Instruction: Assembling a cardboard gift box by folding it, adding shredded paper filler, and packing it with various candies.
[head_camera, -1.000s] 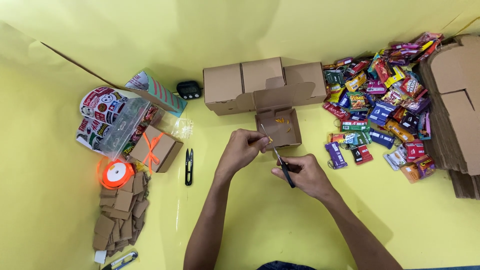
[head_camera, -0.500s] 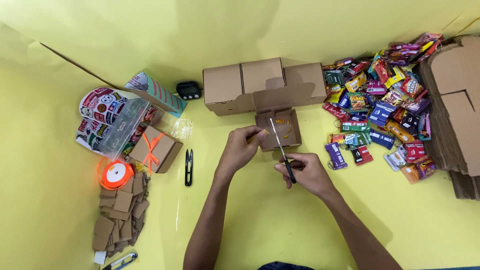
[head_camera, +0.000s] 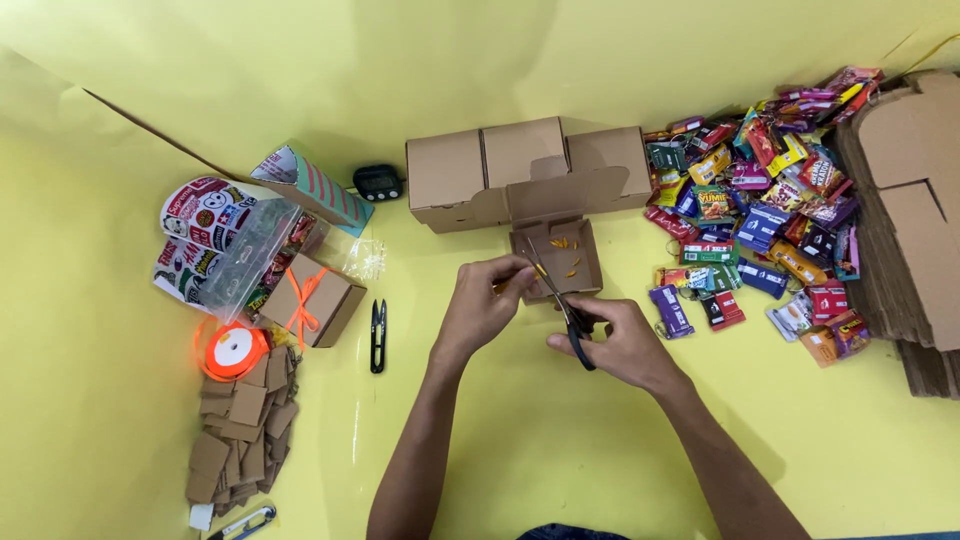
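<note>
Head camera looks down on a yellow tabletop (head_camera: 520, 440) where 2 bare hands work over a small open cardboard box (head_camera: 556, 258). The right hand (head_camera: 615, 342) has its fingers closed through the black handles of a pair of scissors (head_camera: 560, 305), and the blades point up and to the left, toward the left hand. The left hand (head_camera: 482, 305) pinches a small orange piece (head_camera: 537, 270) between thumb and fingertips, right at the scissor tips; the piece is too small to tell what it is. Several small orange bits (head_camera: 565, 245) lie inside the open box, just beyond both hands.

Behind this box stand 3 closed cardboard boxes (head_camera: 520, 165) in a row. A big heap of colourful wrapped sweets (head_camera: 760, 215) lies to the right, and beside it a stack of flat cardboard blanks (head_camera: 915, 220). To the left lie black thread snips (head_camera: 378, 335), a small box tied with orange ribbon (head_camera: 312, 298), an orange ribbon spool (head_camera: 232, 352), a pile of small cardboard tags (head_camera: 240, 430) and sheets of stickers (head_camera: 205, 235).
</note>
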